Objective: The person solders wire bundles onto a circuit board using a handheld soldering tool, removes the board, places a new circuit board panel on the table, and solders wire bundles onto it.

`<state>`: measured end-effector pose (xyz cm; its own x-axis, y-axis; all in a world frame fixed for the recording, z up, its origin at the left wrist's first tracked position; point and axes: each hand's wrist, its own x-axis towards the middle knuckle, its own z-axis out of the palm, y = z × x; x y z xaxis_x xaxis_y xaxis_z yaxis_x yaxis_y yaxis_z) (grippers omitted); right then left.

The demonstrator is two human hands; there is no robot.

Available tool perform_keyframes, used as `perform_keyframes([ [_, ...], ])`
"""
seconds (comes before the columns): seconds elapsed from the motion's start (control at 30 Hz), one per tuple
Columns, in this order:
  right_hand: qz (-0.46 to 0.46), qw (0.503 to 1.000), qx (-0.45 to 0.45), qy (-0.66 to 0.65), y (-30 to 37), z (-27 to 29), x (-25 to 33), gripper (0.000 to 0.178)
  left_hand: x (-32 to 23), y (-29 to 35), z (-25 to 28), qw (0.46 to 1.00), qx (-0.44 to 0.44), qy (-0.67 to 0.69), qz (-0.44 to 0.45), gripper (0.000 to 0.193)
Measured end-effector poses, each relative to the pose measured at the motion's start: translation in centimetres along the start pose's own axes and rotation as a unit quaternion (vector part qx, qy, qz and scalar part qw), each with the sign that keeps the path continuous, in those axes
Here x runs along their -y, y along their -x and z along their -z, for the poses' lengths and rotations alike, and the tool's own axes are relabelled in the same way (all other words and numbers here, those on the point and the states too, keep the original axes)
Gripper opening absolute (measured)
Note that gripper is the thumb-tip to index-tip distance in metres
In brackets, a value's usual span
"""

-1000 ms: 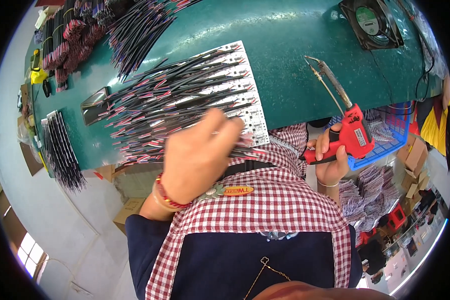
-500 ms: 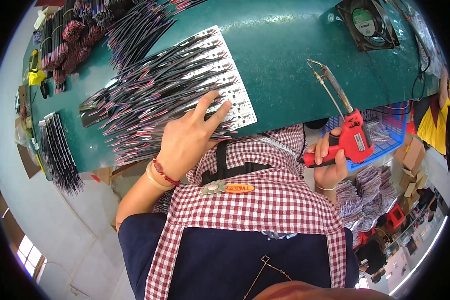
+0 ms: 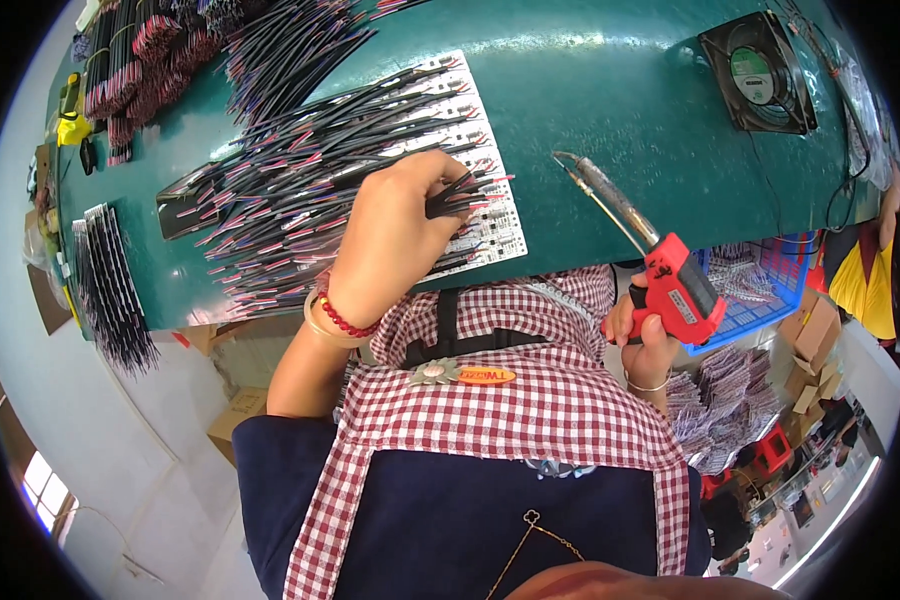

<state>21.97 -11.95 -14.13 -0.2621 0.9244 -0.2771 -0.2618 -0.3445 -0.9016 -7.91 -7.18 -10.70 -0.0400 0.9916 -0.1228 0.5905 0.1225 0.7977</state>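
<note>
A white circuit board panel (image 3: pixel 511 232) lies on the green table, its left part covered by rows of black cables (image 3: pixel 300 185) with red and white stripped ends. Over its front half, my left hand (image 3: pixel 395 215) has thumb and fingers closed around a few black cables (image 3: pixel 457 195), whose tips poke out to the right. My right hand (image 3: pixel 642 335) grips the handle of a red soldering gun (image 3: pixel 678 295) beyond the table's near edge. Its metal tip and thin solder feed tube point up and left above the table, apart from the panel.
A black fan (image 3: pixel 760 75) stands at the far right with a trailing cord. More cable bundles (image 3: pixel 135 65) lie at the far left, with another cable pile (image 3: pixel 285 60) beside them. Wired strips (image 3: pixel 110 285) overhang the left near edge. A blue basket (image 3: pixel 790 290) sits below right.
My left hand has gone from two outstretched fingers over the cables to closing on a few of them. The soldering gun has swung left and slightly down, its tip nearer the panel.
</note>
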Motion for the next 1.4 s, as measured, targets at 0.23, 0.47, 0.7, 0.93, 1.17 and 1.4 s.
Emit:
perform_keyframes([
  [0.23,0.0,1.0,-0.007,0.01,0.4,0.8,-0.6,0.059,-6.0,2.6,4.8,0.976,-0.21,-0.047,-0.045,0.021],
  [0.47,-0.018,1.0,0.01,0.0,-0.3,0.9,-0.5,0.058,-3.2,2.0,0.5,0.998,-0.049,-0.034,0.023,0.022],
  [0.7,-0.061,0.997,0.032,-0.038,0.6,1.8,-1.3,0.058,-0.5,0.3,-3.1,0.995,-0.032,-0.045,0.078,0.023],
  [0.93,-0.085,0.994,0.052,-0.037,0.9,1.7,-1.9,0.051,-1.2,-0.6,-2.6,0.988,-0.001,-0.121,0.1,0.018],
  [1.17,-0.086,0.994,0.056,-0.025,1.1,2.5,-1.8,0.044,-1.4,-0.8,-2.8,0.988,0.011,-0.12,0.093,0.017],
  [1.4,-0.101,0.984,0.086,0.115,1.3,3.1,-1.9,0.02,-1.2,-0.9,-2.7,0.989,0.018,-0.116,0.09,0.017],
])
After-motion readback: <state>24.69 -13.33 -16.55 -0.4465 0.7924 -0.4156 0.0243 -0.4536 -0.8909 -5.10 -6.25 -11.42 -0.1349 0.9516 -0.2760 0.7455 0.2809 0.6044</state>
